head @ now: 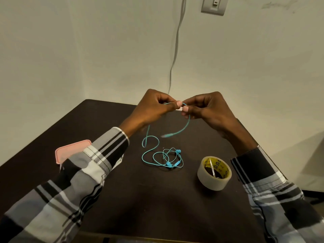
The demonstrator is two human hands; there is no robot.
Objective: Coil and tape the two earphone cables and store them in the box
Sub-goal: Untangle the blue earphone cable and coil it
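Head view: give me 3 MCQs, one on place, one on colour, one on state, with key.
1. Where does the tape roll sit on the table?
A. under the left sleeve
B. near the right forearm
C. against the wall

2. What colour is the earphone cable?
A. turquoise
B. black
C. red

3. What is the state of the hands?
A. both flat on the table
B. both pinching the cable
C. one holding the tape

Key: 1 B, the roll lies beside the right sleeve. 2 A, the cable is turquoise. 3 B, left hand and right hand pinch the cable above the table.
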